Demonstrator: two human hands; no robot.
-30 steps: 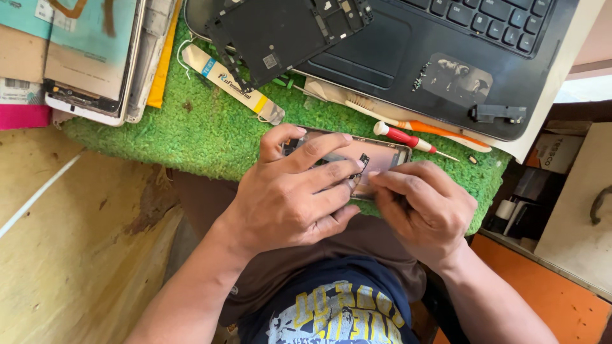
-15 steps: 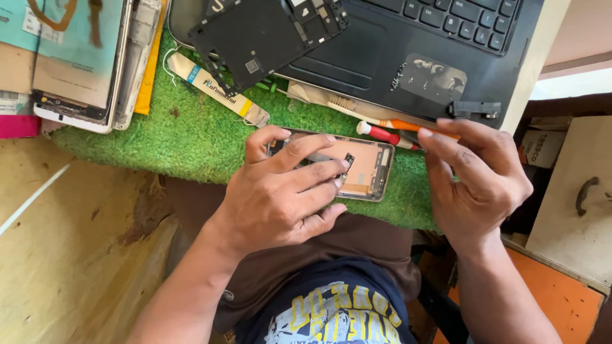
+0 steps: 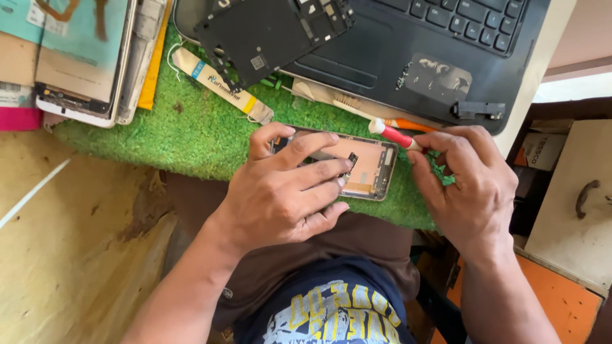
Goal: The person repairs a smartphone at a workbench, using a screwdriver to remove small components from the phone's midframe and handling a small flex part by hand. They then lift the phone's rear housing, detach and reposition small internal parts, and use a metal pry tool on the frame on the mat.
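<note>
Left hand point(image 3: 280, 194) has its fingers point(image 3: 319, 173) spread over the opened phone point(image 3: 363, 167), pinning it flat, with a fingertip right by a small dark part sticking up inside the frame. Phone's back is off, so you see the coppery inside. It lies on the green turf mat point(image 3: 191, 140), near the front edge, just in front of the laptop point(image 3: 408, 44).

Right hand point(image 3: 468, 185) sits just to the right of the phone, fingers point(image 3: 440, 143) curled narrow and pinching the red-handled screwdriver point(image 3: 395, 135), whose white cap end points left over the phone's top right corner.

Further out: an orange-handled brush point(image 3: 357, 108) lies along the laptop's front edge, a black phone frame point(image 3: 268, 32) rests on the laptop's palm rest, and a labelled tube point(image 3: 220, 84) lies on the mat. Off to the left there's a stack of phone screens point(image 3: 83, 57).
</note>
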